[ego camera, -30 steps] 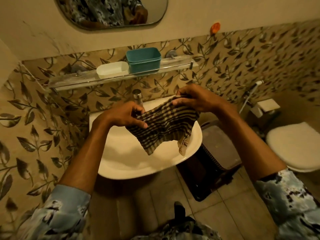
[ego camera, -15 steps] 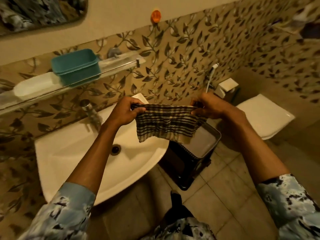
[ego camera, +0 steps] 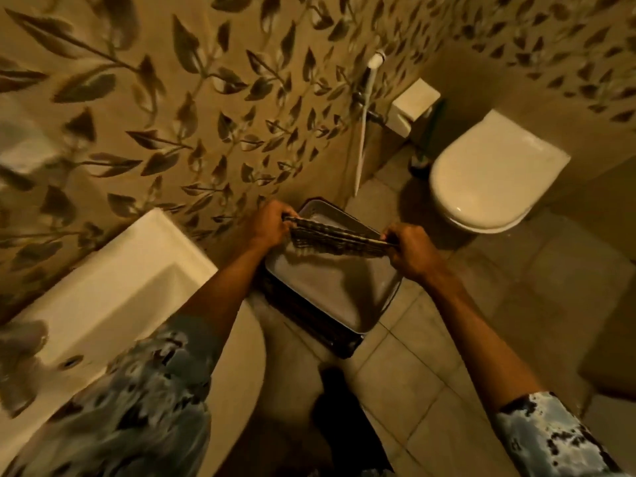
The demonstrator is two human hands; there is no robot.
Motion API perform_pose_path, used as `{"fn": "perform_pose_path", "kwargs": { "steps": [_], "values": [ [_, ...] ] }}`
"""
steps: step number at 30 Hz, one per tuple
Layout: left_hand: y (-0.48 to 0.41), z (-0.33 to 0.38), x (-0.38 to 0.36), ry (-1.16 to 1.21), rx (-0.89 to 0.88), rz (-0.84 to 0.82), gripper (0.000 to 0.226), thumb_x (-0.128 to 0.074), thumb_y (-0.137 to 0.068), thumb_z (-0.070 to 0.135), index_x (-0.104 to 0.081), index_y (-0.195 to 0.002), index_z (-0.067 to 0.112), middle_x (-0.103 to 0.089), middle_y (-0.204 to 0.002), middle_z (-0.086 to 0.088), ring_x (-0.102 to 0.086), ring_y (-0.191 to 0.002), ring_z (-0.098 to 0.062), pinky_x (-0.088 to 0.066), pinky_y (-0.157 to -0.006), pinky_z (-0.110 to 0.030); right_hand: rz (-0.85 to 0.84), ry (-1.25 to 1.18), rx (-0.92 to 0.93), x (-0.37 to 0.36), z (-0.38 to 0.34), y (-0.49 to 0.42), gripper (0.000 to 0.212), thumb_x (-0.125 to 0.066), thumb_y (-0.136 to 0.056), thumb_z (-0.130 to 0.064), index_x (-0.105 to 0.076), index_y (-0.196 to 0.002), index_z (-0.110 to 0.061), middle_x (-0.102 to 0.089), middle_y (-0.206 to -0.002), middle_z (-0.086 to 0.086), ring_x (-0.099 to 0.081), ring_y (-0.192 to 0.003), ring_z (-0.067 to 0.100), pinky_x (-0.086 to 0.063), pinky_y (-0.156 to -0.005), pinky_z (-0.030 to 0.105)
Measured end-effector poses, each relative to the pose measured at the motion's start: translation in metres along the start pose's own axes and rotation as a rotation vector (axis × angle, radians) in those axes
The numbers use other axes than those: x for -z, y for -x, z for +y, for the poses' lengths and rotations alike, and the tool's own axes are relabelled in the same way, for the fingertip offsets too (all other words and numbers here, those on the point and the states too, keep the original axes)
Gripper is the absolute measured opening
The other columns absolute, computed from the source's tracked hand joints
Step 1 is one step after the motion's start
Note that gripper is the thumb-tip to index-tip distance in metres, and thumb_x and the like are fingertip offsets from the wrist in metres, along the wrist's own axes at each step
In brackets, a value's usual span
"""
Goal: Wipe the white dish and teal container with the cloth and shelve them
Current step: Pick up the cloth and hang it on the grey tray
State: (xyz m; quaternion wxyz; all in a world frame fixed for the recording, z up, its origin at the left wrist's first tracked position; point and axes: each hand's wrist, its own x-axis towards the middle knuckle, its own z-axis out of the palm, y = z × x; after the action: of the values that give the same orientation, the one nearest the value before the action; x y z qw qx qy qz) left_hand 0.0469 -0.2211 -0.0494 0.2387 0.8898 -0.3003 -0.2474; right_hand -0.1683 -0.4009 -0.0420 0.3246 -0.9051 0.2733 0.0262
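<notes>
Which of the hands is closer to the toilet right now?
Right. The right hand grips the checked cloth on the side toward the toilet; the left hand grips the cloth's other end, toward the sink.

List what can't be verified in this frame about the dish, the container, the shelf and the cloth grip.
- White dish, teal container, shelf: outside the head view's frame, so placement is uncheckable.
- Pale smear at left edge: motion-blurred, unidentifiable.
- Cloth: bunched between left hand and right hand; fingertips hidden.
- Sink: tap and drain blurred, partly behind left sleeve.
</notes>
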Motion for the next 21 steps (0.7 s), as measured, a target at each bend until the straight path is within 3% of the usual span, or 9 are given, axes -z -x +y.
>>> {"fn": "perform_pose_path", "kwargs": {
  "steps": [3, 6, 9, 11, 14, 16, 18, 20, 21],
  "values": [
    [-0.048, -0.017, -0.032, 0.004, 0.065, -0.067, 0.015, -0.065, -0.081, 0.009, -0.076, -0.086, 0.017, -0.073, -0.087, -0.005, -0.067, -0.083, -0.02, -0.051, -0.075, -0.028, 0.017, -0.066, -0.09, -0.02, 0.022, -0.021, 0.019, -0.059, -0.079, 0.004, -0.067, -0.085, -0.013, -0.066, -0.082, 0.005, -0.059, -0.077, 0.019, -0.046, -0.065, 0.027],
    [-0.083, -0.041, -0.06, 0.002, 0.06, -0.113, 0.017, -0.062, -0.077, 0.013, -0.074, -0.088, 0.013, -0.073, -0.092, -0.009, -0.068, -0.09, -0.025, -0.053, -0.081, -0.034, 0.054, -0.097, -0.122, -0.032, 0.036, -0.038, 0.02, -0.057, -0.079, 0.004, -0.067, -0.081, -0.014, -0.064, -0.075, 0.001, -0.061, -0.069, 0.018, -0.044, -0.061, 0.024],
    [-0.108, -0.058, -0.077, 0.052, 0.034, -0.082, 0.028, -0.055, -0.073, 0.024, -0.072, -0.091, 0.011, -0.072, -0.093, -0.01, -0.068, -0.089, -0.025, -0.056, -0.08, -0.038, 0.109, -0.137, -0.137, -0.033, 0.044, -0.052, 0.022, -0.055, -0.078, 0.006, -0.068, -0.083, -0.012, -0.064, -0.076, 0.003, -0.058, -0.069, 0.016, -0.038, -0.058, 0.018],
    [-0.107, -0.046, -0.074, 0.106, 0.033, -0.029, 0.024, -0.056, -0.076, 0.022, -0.073, -0.089, 0.012, -0.072, -0.09, -0.009, -0.068, -0.086, -0.024, -0.056, -0.078, -0.039, 0.149, -0.159, -0.111, -0.031, 0.045, -0.055, 0.023, -0.055, -0.077, 0.007, -0.067, -0.083, -0.012, -0.064, -0.078, 0.003, -0.057, -0.07, 0.016, -0.034, -0.057, 0.014],
    [-0.095, -0.027, -0.068, 0.129, 0.015, 0.039, 0.017, -0.059, -0.082, 0.01, -0.075, -0.089, 0.011, -0.073, -0.091, -0.011, -0.067, -0.088, -0.024, -0.052, -0.077, -0.03, 0.211, -0.14, -0.093, -0.038, 0.046, -0.046, 0.022, -0.058, -0.079, 0.005, -0.065, -0.088, -0.014, -0.061, -0.083, 0.0, -0.056, -0.074, 0.015, -0.035, -0.064, 0.019],
    [-0.083, -0.027, -0.074, 0.088, -0.023, 0.037, 0.018, -0.058, -0.085, 0.007, -0.074, -0.095, 0.008, -0.072, -0.097, -0.014, -0.065, -0.094, -0.025, -0.046, -0.078, -0.024, 0.199, -0.077, -0.094, -0.058, 0.046, -0.031, 0.018, -0.058, -0.085, 0.001, -0.064, -0.093, -0.014, -0.058, -0.09, -0.002, -0.053, -0.077, 0.012, -0.035, -0.063, 0.013],
    [-0.069, -0.04, -0.085, 0.011, 0.038, -0.119, 0.024, -0.056, -0.086, 0.004, -0.069, -0.106, 0.007, -0.068, -0.111, -0.015, -0.062, -0.105, -0.028, -0.045, -0.088, -0.025, 0.092, -0.066, -0.171, -0.086, 0.049, -0.014, 0.015, -0.054, -0.092, -0.011, -0.063, -0.103, -0.013, -0.061, -0.097, -0.004, -0.058, -0.078, 0.011, -0.043, -0.062, 0.012],
    [-0.052, -0.055, -0.101, -0.219, 0.176, -0.387, 0.039, -0.058, -0.087, 0.015, -0.055, -0.126, 0.009, -0.055, -0.131, -0.016, -0.051, -0.122, -0.032, -0.043, -0.103, -0.037, -0.221, 0.06, -0.273, -0.118, 0.055, 0.003, 0.028, -0.05, -0.095, -0.019, -0.06, -0.118, -0.009, -0.066, -0.113, 0.005, -0.063, -0.098, 0.018, -0.053, -0.082, 0.025],
    [-0.042, -0.058, -0.105, -0.37, 0.225, -0.511, 0.049, -0.06, -0.087, 0.024, -0.047, -0.132, 0.009, -0.046, -0.14, -0.017, -0.044, -0.129, -0.034, -0.038, -0.109, -0.042, -0.373, 0.156, -0.296, -0.126, 0.052, 0.012, 0.03, -0.051, -0.094, -0.019, -0.059, -0.121, -0.008, -0.064, -0.119, 0.01, -0.061, -0.107, 0.025, -0.05, -0.092, 0.033]
  ]
}}
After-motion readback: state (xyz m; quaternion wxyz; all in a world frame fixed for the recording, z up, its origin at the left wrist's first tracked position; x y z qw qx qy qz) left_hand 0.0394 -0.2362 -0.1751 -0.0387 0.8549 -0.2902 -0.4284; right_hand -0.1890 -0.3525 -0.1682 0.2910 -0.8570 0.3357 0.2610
